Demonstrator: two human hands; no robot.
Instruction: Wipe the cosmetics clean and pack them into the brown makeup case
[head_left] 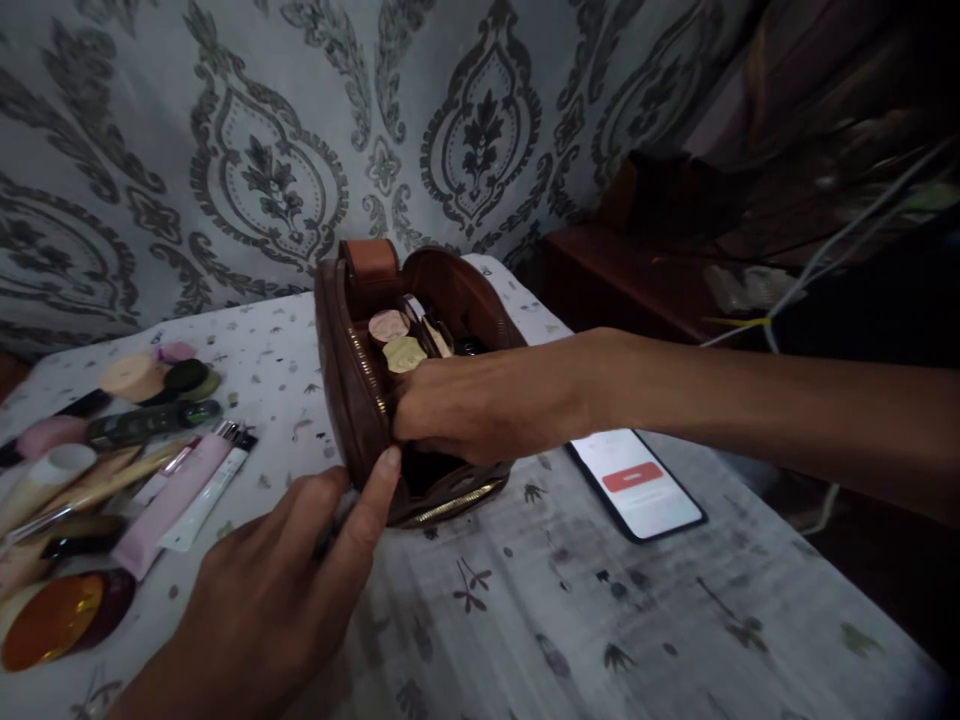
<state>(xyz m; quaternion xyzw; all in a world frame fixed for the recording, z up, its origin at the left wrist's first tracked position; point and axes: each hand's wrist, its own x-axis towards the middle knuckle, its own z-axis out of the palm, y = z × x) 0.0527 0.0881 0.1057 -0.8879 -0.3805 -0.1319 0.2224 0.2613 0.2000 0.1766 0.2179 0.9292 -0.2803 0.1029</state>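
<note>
Toiletry bag (335, 375): unzipped.
Left hand (270, 590): loosely spread, touching bag.
Right hand (480, 405): inside bag; fingertips hidden, grip unclear.
Smartphone (636, 487): right of bag.
Cosmetics (176, 500): left of bag.

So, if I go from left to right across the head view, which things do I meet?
Round orange-and-amber jar → slim white squeeze tube → brown leather zip bag → dark-edged phone with lit screen.

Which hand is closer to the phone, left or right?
Right. The right hand reaches into the brown bag, its wrist beside the phone's far end; the left hand is farther off, at the bag's near left edge.
</note>
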